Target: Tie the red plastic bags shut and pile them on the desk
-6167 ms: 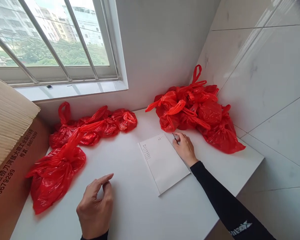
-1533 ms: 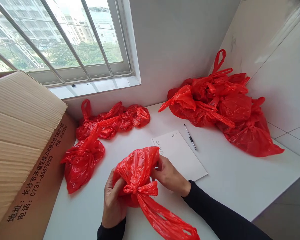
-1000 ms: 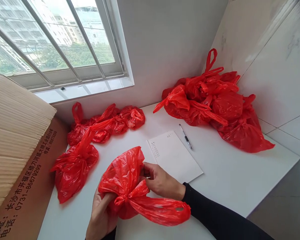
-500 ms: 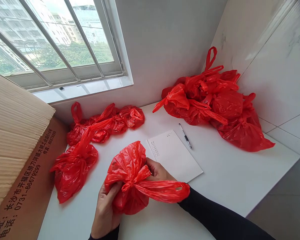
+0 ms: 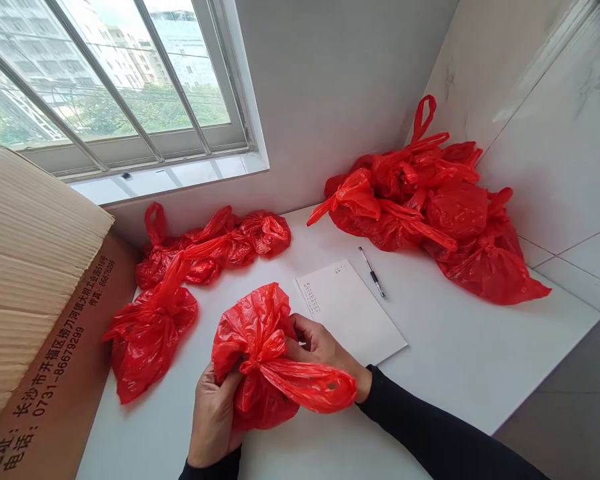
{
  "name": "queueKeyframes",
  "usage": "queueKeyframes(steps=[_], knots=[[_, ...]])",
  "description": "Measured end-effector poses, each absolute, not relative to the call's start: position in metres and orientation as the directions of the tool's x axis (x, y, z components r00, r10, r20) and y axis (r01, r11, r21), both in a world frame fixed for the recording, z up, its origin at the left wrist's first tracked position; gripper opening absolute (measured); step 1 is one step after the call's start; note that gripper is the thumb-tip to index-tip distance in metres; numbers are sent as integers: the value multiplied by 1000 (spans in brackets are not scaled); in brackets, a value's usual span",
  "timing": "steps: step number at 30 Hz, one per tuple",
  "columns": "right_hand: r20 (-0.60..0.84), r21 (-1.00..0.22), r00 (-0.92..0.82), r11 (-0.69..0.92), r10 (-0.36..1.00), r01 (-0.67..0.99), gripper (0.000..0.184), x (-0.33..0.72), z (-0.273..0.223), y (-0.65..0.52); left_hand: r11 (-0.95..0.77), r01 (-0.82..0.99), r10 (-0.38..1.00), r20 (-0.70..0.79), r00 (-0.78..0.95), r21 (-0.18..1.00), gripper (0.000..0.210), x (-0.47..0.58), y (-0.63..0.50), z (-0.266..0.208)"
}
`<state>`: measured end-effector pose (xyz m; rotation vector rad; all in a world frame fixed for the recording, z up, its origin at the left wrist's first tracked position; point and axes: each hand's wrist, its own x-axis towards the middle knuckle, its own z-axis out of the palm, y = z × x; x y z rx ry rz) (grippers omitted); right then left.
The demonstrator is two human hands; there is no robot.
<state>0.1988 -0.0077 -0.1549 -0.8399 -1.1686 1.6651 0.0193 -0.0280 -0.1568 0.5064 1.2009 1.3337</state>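
Note:
Between my two hands is a knotted red plastic bag [image 5: 267, 400], held up over the white table [image 5: 430, 387]. My left hand [image 5: 215, 413] grips its left side, the thumb pressed in near the knot and the other fingers hidden behind. On the right side, my right hand [image 5: 325, 350] pinches the plastic beside the knot with thumb and forefinger. The bag's tied handle loop sticks out to the right, in front of my right wrist. What the bag contains is hidden. Just beyond my right hand lies a white paper pad [image 5: 353, 307] with small handwriting.
A black-gripped pen [image 5: 371, 272] lies beyond the pad. More knotted red bags [image 5: 153, 340] sit at the left, several others [image 5: 220, 247] along the wall, and a big pile of red bags [image 5: 455, 213] at the back right. An open cardboard box [image 5: 45, 333] stands left, below a barred window [image 5: 130, 87].
My right hand has moved slightly left and its thumb now shows against the plastic. The handle loop has swung left and down. My left hand keeps its hold.

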Motion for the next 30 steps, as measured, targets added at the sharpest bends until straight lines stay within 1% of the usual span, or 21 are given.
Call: queueKeyframes(steps=[2,4,8,10,12,14,16,18,21,22,25,26,27,30], knots=[[-34,-950,-380,-147,925,-274,32,200,-155,-8,234,-454,914,-353,-199,860,52,19,-29,-157],[-22,-951,-364,-132,931,-281,29,201,-155,-9,240,-447,923,-346,-171,862,49,19,-31,-157],[12,-945,-234,-66,972,-321,21,202,-155,-9,306,-453,926,-372,-63,837,38,24,-40,-151],[-8,-932,-173,-70,985,-356,19,202,-157,-9,338,-433,923,-384,-19,835,42,28,-45,-147],[-52,-904,-147,-109,988,-414,23,202,-158,-7,324,-378,938,-348,6,867,50,31,-48,-146],[-89,-869,-165,-158,982,-469,28,202,-159,-6,283,-317,955,-295,10,905,53,33,-47,-146],[-108,-845,-195,-193,975,-498,32,202,-156,-6,253,-280,965,-261,9,926,51,33,-44,-148],[-78,-851,-213,-176,974,-495,38,203,-152,-6,238,-276,969,-247,4,931,52,30,-40,-152],[1,-875,-235,-113,972,-471,46,205,-146,-7,208,-311,972,-232,-42,927,61,24,-33,-159],[20,-886,-255,-101,967,-453,45,205,-145,-8,193,-327,971,-227,-70,925,64,23,-32,-161],[46,-922,-337,-90,940,-377,35,206,-146,-9,158,-376,964,-225,-142,913,70,19,-30,-166],[53,-930,-355,-83,933,-357,35,206,-147,-9,150,-393,961,-228,-160,907,71,18,-30,-167],[58,-936,-364,-76,930,-344,34,205,-149,-9,144,-409,957,-231,-172,901,71,18,-30,-168],[72,-935,-333,-53,940,-352,24,203,-153,-9,145,-440,955,-242,-173,886,63,18,-30,-171]])
